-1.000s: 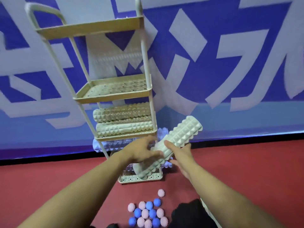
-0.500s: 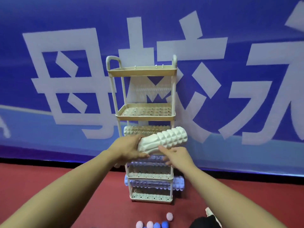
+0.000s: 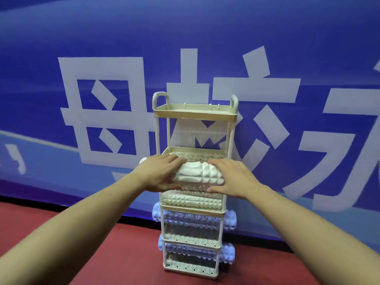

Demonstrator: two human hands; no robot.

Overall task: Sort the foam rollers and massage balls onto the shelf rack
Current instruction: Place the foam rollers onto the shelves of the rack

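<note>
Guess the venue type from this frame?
Probably a gym or sports hall, though not certain: red floor like sports flooring, a big blue banner wall with white characters, and a shelf rack stocked with white and lilac foam rollers.

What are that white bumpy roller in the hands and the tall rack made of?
The white roller looks like moulded foam: matte, with soft-edged ridges and knobs. The shelf rack looks like plastic, though painted metal is possible: smooth cream tubes and trays with perforated lattice floors, slightly glossy.

White ridged foam roller (image 3: 198, 175), level, at rack (image 3: 195, 115)
</note>
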